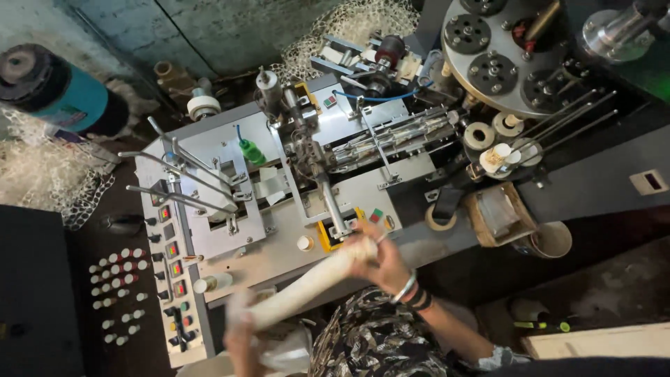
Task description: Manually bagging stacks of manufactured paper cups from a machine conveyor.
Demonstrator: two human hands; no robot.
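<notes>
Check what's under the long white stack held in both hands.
Under the white stack lie the grey machine table's front edge and a patterned garment. The right hand grips its upper end, the left hand the lower. The floor below is covered.

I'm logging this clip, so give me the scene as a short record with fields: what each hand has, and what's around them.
Setting: grey machine seen from above
Held thing: long white stack of paper cups, tilted, blurred
Right hand: grips the stack's upper end
Left hand: grips the lower end, blurred
Wrist: bangle and dark bands on the right arm
Nearby: button panel, round turntable, blue roll, tape roll
</notes>
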